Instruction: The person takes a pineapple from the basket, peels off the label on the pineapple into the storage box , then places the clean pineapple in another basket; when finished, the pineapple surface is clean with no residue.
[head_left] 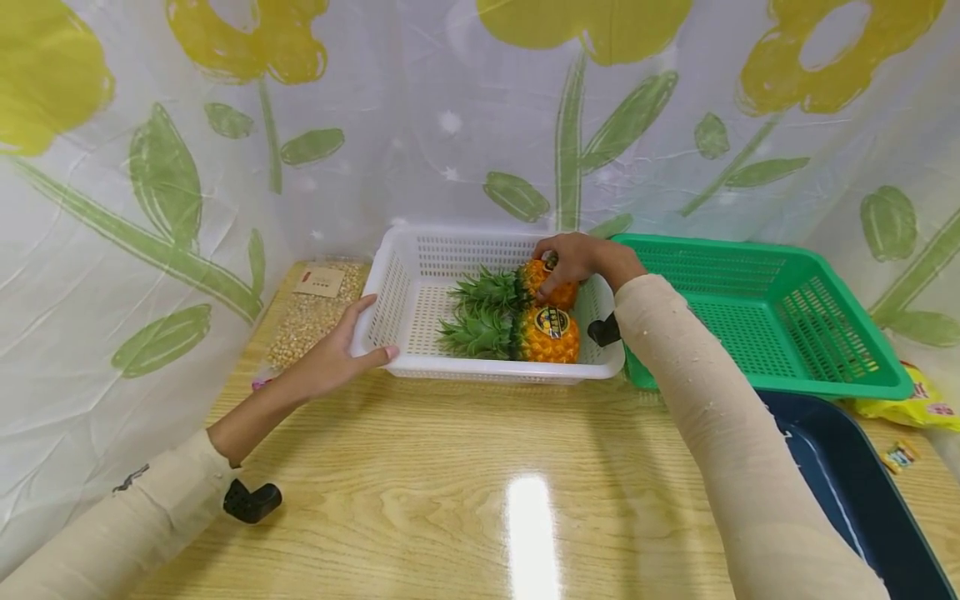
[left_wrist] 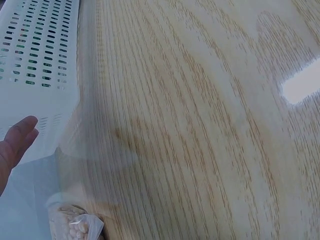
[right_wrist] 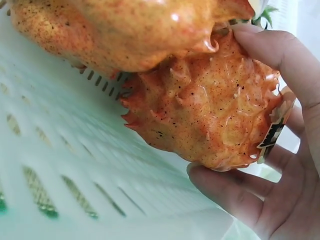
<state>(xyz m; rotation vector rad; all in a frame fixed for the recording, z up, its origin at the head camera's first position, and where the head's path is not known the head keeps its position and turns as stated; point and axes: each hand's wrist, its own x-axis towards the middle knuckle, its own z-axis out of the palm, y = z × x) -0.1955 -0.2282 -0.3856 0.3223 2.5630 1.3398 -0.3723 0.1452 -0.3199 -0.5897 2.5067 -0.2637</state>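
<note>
R wrist cam gives me what head cam can't: my right hand (right_wrist: pixel 280 165) curled round the far pineapple (right_wrist: pixel 210 110) in the white basket (head_left: pixel 420 250). Left hand (head_left: pixel 337 354), fingers straight, rests on its side; second pineapple (head_left: pixel 543 335) alongside, green basket (head_left: pixel 825 333) nearby.

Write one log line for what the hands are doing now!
right hand: grips far pineapple in white basket | left hand: holds basket corner | near pineapple: lying inside

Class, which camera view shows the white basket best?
The head view: the whole white basket shows, two pineapples inside, left hand on its corner. The left wrist view shows only one perforated corner; the right wrist view shows a blurred stretch of wall.
</note>
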